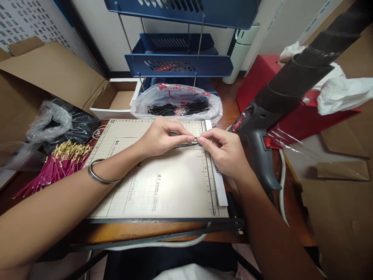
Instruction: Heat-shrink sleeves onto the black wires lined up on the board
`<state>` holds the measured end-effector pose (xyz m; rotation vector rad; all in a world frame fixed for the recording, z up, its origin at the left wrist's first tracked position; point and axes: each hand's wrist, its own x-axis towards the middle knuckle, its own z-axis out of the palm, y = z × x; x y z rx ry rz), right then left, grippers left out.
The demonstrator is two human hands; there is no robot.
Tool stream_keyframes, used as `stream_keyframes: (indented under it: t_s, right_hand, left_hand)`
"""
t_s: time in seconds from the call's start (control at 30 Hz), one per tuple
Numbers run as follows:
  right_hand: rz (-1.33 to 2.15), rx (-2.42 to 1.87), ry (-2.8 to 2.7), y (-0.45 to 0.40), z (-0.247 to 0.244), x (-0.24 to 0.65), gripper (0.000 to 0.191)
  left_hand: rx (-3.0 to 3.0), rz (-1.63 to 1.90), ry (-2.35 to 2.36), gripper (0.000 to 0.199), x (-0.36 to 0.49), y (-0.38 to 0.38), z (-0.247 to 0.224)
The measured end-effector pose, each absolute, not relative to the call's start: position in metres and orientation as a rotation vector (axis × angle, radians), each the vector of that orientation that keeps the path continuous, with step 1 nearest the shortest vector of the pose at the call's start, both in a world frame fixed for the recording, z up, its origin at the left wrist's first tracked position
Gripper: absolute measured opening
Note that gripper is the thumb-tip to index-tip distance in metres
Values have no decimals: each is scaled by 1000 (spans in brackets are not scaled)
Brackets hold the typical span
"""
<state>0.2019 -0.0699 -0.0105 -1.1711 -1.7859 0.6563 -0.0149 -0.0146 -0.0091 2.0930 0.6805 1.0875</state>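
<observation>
Over the paper trimmer board (175, 182), my two hands meet fingertip to fingertip. Thumb and index finger of my left hand (166, 137) are pinched on a thin black cord (183, 146), part of which loops below the fingers. My right hand (223, 149) pinches at the cord's end from the other side. A tiny shiny piece (196, 139) shows between the fingertips, too small to make out fully. Just right of my right hand stands a grey heat gun (256, 132) with a red switch, its barrel pointing up.
Magenta cords with gold tips (67, 161) lie in a bundle at left. A plastic bag (177, 97) of black cords sits behind the board, below a blue rack (179, 64). Cardboard boxes (61, 72), a red box (256, 74) and a white flask (241, 54) stand around.
</observation>
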Motion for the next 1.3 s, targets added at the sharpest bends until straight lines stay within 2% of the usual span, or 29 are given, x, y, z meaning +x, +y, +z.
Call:
stream_keyframes:
  t_s: [0.97,1.3]
  right_hand:
    - [696,-1176,-1674,-73,-10,201,17]
    - [681,-1145,-1606,-73,-11,200,13]
  left_hand:
    - [1932,913,690,27,-14,-19,-5]
    - [1914,886,918,28,-13,-21,-1]
